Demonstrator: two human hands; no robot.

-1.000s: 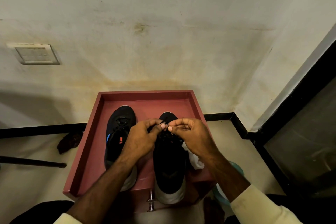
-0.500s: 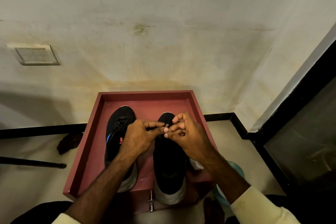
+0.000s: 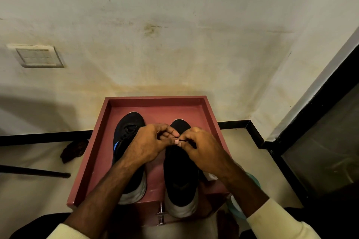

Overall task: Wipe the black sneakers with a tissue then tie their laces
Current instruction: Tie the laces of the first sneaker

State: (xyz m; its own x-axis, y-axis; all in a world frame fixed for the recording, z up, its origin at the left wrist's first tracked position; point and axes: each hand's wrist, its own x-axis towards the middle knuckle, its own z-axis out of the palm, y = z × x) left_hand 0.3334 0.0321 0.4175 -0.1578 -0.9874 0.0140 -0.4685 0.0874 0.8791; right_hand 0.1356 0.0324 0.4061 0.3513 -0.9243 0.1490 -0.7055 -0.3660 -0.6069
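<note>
Left hand and right hand pinch the lace above the sneaker beneath them. The right hand's fingers, fanned before, have curled.

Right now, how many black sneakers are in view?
2. Both stand side by side in the red tray: the left sneaker partly under the left hand, the right sneaker under the right hand; both hands pinch its lace. None appears hidden.
</note>
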